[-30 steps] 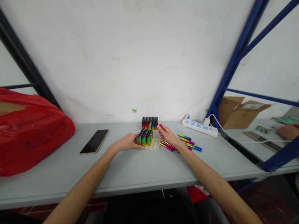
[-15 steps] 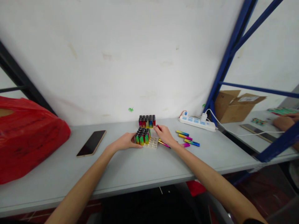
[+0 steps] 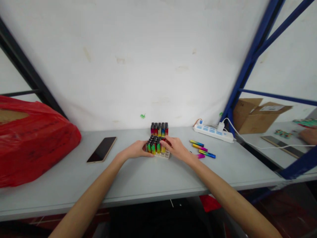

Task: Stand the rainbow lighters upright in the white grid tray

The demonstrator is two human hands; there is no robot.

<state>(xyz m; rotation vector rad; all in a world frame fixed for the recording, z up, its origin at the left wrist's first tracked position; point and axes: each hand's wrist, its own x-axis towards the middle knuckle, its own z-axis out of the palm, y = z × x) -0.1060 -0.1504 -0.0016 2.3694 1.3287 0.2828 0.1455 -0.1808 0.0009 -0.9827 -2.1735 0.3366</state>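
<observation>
A pale tray with round holes (image 3: 160, 156) lies on the table, with rows of shiny, rainbow-coloured lighters (image 3: 153, 148) upright in its left part, black tops up. My left hand (image 3: 135, 149) is closed round the left side of this group, thumb along the front. My right hand (image 3: 176, 148) pinches a yellow and red lighter (image 3: 163, 148) at the right end of the group. Its fingers partly hide that lighter and the tray's back right part. Behind stands a second block of upright lighters (image 3: 159, 129).
Several loose coloured lighters (image 3: 207, 153) lie to the right. A white power strip (image 3: 214, 132) rests near the wall. A phone (image 3: 102, 149) and a red plastic bag (image 3: 37, 142) are on the left. Beyond the blue frame (image 3: 244, 77) are a cardboard box (image 3: 260, 115) and another person's hand (image 3: 309, 135).
My right hand has come down and forward to the tray's right side, bringing a lighter against the group. My left hand keeps its grip. The whole view has shifted slightly.
</observation>
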